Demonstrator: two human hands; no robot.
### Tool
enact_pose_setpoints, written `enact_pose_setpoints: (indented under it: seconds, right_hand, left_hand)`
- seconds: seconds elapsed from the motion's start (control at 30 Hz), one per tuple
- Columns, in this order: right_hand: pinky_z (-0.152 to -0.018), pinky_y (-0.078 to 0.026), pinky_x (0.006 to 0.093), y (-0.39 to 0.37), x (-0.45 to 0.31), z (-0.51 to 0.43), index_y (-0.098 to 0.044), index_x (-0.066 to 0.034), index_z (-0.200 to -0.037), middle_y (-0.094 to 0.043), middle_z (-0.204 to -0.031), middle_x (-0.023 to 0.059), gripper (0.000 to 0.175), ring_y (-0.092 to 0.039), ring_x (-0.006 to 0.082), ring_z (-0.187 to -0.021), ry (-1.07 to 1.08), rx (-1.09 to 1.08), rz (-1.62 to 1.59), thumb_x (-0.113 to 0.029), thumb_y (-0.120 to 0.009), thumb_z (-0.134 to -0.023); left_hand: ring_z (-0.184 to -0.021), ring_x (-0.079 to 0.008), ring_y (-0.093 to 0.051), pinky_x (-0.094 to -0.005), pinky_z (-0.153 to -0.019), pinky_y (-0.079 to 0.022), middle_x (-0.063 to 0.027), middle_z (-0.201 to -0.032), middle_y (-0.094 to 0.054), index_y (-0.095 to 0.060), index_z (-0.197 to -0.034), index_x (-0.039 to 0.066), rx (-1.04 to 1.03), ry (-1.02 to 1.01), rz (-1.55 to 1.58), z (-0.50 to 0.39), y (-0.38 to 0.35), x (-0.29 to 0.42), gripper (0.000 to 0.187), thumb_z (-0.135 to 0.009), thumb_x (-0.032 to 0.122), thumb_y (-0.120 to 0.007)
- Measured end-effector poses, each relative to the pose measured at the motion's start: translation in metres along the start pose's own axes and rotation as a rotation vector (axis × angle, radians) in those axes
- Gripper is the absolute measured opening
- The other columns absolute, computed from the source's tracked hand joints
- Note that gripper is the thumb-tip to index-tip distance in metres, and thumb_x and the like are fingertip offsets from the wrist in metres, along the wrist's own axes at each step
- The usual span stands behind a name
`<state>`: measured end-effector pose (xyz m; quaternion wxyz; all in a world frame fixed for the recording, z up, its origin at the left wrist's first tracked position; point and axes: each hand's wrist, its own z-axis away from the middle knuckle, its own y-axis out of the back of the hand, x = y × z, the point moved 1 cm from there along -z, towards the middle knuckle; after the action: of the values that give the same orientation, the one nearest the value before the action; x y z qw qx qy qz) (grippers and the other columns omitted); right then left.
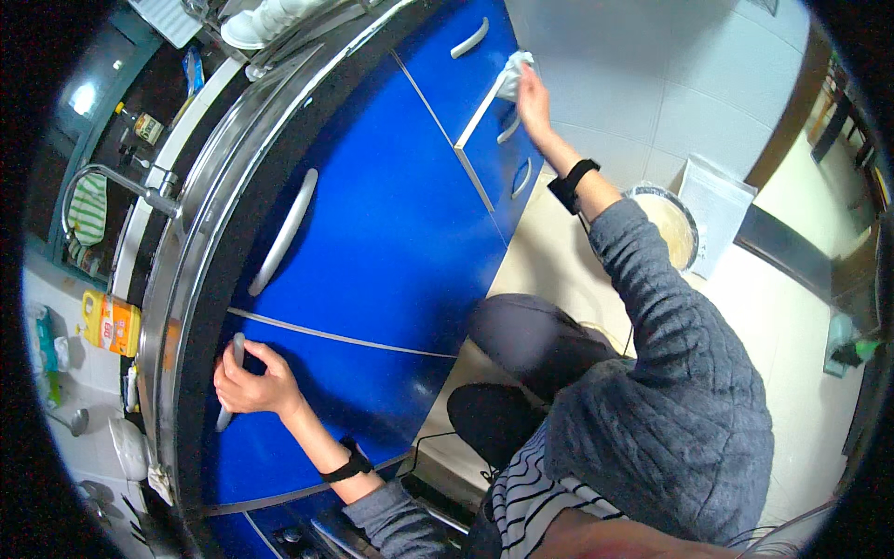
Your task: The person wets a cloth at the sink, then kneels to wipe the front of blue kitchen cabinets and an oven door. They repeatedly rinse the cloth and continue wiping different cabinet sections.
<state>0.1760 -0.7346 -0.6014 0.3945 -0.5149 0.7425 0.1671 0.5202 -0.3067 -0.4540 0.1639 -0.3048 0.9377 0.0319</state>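
My left hand [255, 381] is curled around the pale, curved handle [239, 349] of a blue cabinet door [328, 398] below the sink counter. With my right arm stretched away from my body, my right hand [534, 105] holds a crumpled white cloth [515, 75]. The cloth rests against the white top edge of a blue drawer front [485, 140], which stands out from the cabinet face. My fingers partly cover the cloth. Between my hands is a larger blue cabinet door [370, 237] with a long curved handle [283, 234].
A metal faucet [126, 178] and a yellow detergent jug [112, 323] are by the steel sink edge [209, 202]. A white round container [667, 223] stands on the floor beside a pale flat-sided box [716, 202]. My bent knees [524, 335] are close to the cabinets.
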Motion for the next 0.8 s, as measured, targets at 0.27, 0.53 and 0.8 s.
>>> enact_pose_setpoints:
  seconds: [0.27, 0.53, 0.8]
  right_hand:
    - [-0.109, -0.02, 0.0455, -0.078, -0.01, 0.036, -0.035, -0.0095, -0.139, -0.029, -0.145, 0.0155, 0.057, -0.026, 0.0354, -0.134, 0.66, -0.421, 0.097, -0.021, -0.05, -0.086]
    - [-0.112, -0.01, 0.0442, -0.094, -0.016, 0.006, -0.022, 0.0069, -0.139, -0.017, -0.145, 0.0304, 0.058, -0.012, 0.0403, -0.137, 0.321, -0.213, -0.069, -0.017, -0.044, -0.091]
    - [-0.102, -0.032, 0.0497, -0.073, -0.019, -0.007, -0.044, -0.0033, -0.131, -0.044, -0.134, 0.0188, 0.047, -0.041, 0.0337, -0.126, 0.935, -0.613, 0.064, -0.006, -0.046, -0.084]
  left_hand:
    - [-0.077, -0.0265, -0.058, -0.0365, -0.068, -0.041, -0.0098, -0.087, -0.058, -0.06, -0.093, 0.003, -0.081, 0.036, -0.014, 0.001, 0.0, 0.008, 0.02, -0.079, 0.016, -0.066]
    - [-0.068, -0.0248, -0.052, -0.034, -0.059, -0.039, -0.0111, -0.075, -0.053, -0.056, -0.087, -0.001, -0.136, 0.124, -0.009, -0.001, 0.001, 0.017, 0.013, -0.083, 0.009, -0.062]
    - [-0.067, -0.0327, -0.05, -0.0397, -0.059, -0.038, -0.0155, -0.076, -0.052, -0.055, -0.085, -0.002, -0.051, 0.121, -0.12, 0.005, -0.009, 0.014, 0.02, -0.085, 0.018, -0.059]
